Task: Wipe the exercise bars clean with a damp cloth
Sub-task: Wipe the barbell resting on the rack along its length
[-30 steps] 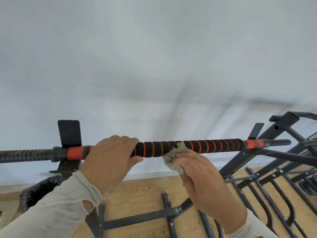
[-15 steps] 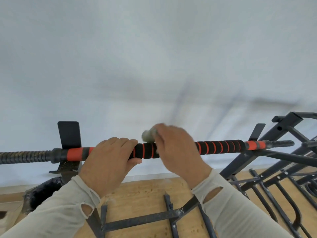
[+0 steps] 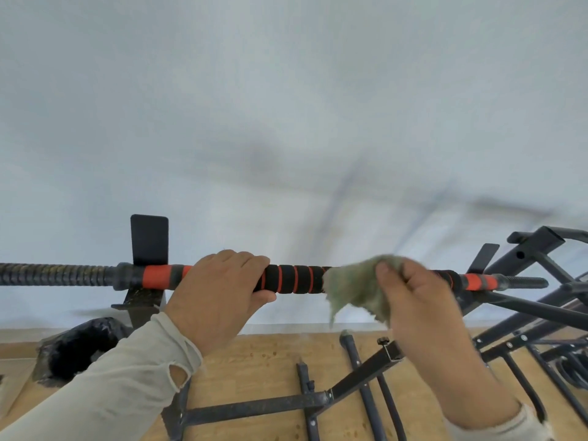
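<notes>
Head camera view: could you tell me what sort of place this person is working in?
Probably a storeroom or workshop for gym gear. A foam-grip exercise bar is held over a wooden surface strewn with black metal frame parts, beside a plain pale wall.

Wooden floor (image 3: 267, 354) (pale wall (image 3: 286, 106) behind)

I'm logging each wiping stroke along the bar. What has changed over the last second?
The right hand, gripping the cloth, went from the middle of the foam-covered bar leftward up against the left hand, then swept right along the foam towards the orange band near the bar's right end. The left hand kept its grip on the bar at the same spot, and the bar did not shift.
</notes>
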A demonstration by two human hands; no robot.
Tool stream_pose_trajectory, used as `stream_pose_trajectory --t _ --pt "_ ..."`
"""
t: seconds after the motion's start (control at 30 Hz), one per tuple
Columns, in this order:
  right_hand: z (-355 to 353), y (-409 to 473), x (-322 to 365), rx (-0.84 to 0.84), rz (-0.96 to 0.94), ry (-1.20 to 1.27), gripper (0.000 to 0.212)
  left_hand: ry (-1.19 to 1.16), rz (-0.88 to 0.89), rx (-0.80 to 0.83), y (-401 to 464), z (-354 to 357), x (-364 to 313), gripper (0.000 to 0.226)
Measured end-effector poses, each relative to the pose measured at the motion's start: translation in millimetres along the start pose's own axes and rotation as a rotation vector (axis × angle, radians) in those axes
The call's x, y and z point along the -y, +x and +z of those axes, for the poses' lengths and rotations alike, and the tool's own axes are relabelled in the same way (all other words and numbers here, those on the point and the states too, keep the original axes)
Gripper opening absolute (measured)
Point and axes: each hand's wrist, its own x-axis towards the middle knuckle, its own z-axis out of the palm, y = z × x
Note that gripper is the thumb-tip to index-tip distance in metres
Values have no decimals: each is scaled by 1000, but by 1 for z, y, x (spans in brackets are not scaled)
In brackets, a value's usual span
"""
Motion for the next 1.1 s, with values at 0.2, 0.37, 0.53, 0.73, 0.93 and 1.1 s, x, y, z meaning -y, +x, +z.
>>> stream_pose_trajectory --t 0.2,0.37,0.53,0.73,0.93,1.1 --pt "23 36 31 -177 -355 -22 20 -104 -50 32 -6 -21 1 54" --pt "90 35 -4 94 -698 -630 28 -143 -119 40 -10 -28 4 32" --pt "81 7 -31 65 -826 -596 30 -177 -139 37 -8 -27 5 34" --pt "43 -29 -40 240 -485 -539 29 -185 -152 77 -7 -29 5 35" --pt "2 -16 -4 -11 -9 67 25 -139 -151 142 -11 -47 11 54" --pt "39 11 34 -138 -366 -3 19 -146 -223 195 -15 -54 18 38"
